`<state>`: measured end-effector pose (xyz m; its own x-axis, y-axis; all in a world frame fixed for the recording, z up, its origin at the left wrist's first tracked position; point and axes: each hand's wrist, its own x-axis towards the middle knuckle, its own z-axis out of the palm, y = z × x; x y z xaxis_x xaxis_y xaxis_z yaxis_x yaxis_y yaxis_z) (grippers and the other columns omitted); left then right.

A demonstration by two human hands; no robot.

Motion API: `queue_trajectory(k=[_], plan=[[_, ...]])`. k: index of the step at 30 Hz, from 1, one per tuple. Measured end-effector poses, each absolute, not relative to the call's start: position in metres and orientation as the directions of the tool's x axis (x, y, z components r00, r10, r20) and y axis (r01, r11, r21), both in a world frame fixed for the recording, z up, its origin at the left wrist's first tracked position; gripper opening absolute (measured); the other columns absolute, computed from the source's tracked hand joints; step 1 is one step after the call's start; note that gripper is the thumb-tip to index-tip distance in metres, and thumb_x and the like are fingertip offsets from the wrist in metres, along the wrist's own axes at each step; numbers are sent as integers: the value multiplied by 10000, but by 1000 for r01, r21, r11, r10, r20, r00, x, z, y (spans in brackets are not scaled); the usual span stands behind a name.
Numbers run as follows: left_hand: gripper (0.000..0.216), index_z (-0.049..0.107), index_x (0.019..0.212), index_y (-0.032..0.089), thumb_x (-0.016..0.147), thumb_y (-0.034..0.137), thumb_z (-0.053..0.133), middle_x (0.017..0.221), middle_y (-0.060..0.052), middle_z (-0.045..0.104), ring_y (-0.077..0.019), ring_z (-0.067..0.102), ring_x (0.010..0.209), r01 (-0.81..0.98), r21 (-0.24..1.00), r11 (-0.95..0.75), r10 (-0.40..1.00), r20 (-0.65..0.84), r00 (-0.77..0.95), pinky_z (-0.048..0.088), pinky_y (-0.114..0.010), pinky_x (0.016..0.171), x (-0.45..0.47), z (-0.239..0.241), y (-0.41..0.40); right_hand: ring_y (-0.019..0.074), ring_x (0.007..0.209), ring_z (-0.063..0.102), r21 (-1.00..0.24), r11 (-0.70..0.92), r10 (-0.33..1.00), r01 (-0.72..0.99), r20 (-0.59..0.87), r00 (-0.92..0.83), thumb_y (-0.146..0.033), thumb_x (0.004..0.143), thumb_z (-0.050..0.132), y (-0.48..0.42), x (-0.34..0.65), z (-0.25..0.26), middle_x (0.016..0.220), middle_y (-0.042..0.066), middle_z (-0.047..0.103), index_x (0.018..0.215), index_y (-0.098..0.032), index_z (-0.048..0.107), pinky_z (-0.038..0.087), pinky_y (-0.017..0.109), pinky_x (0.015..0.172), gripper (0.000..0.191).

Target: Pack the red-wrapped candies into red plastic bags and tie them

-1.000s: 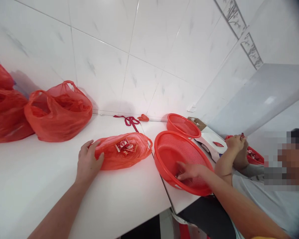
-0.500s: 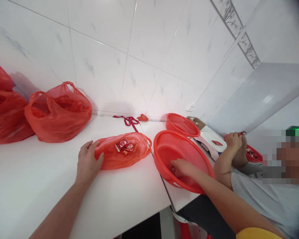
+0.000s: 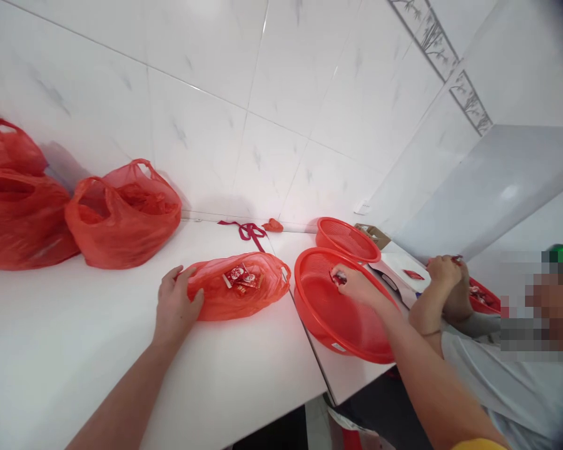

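Note:
A red plastic bag [image 3: 216,306] lies spread on the white table with its mouth up. Inside it are several small wrapped snacks [image 3: 237,275] in red and white. My left hand [image 3: 178,306] is at the bag's left end, thumb and fingers around its edge; the part inside the hand is hidden. Over the large red plastic basket [image 3: 321,322], my right hand [image 3: 359,287] pinches a small red-and-white wrapped snack [image 3: 338,277]. The basket's visible floor is bare red plastic.
Two full red bags [image 3: 126,231] [image 3: 23,225] stand at the left. A red ribbon [image 3: 251,231] lies by the wall. Behind the large basket are a smaller red basket [image 3: 347,240] and a white scale [image 3: 396,269] bearing a packet. A co-worker's hands [image 3: 445,272] are at the right.
My right hand has risen from low in the large basket toward its far side, now showing a wrapped snack in its fingers. My left hand stays at the bag; the view has shifted slightly.

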<state>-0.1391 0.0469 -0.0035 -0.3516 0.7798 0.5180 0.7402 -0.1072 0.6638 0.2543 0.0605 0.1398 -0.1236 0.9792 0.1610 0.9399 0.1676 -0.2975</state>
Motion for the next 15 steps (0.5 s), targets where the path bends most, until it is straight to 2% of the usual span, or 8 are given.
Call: queue_trajectory(k=[5,7,9,13,15], plan=[[472,500,1238,217,769,249,536,1323,-107,376,-279,417,1232,758,636,-148,751,571,-332,368,-435,1056,-140,-7,49,145,834,568,-370,442,862,817,428,-272,-109,722,431,43,183,154,997,6,606,1036,-258,543,445,260,721,365],[478,495,1242,215,767,229,537,1328,-111,369,-280,409,1240,761,631,-153,751,575,-326,366,-440,1058,-140,-7,48,138,837,571,-394,561,803,728,470,-365,-86,722,430,38,148,146,1028,17,597,1077,-254,526,455,254,733,404],[483,492,1247,213,766,213,534,1332,-116,364,-282,403,1247,760,633,-151,753,571,-326,369,-449,1055,-140,-7,47,135,834,574,-388,638,759,665,461,-460,-63,724,428,41,114,132,1066,28,590,1114,-250,514,459,254,724,442],[500,486,1261,203,764,181,524,1341,-128,365,-291,394,1259,750,644,-150,760,560,-329,383,-463,1040,-140,-6,45,161,897,576,-325,676,735,662,370,-569,-36,723,437,58,58,99,1123,41,586,1124,-249,537,456,289,748,464],[503,484,1265,195,764,168,523,1350,-139,365,-301,389,1261,751,642,-153,760,562,-326,392,-475,1029,-140,-5,45,181,990,563,-365,690,723,625,321,-611,-74,736,486,66,40,83,1175,35,571,1200,-267,505,458,318,815,503]])
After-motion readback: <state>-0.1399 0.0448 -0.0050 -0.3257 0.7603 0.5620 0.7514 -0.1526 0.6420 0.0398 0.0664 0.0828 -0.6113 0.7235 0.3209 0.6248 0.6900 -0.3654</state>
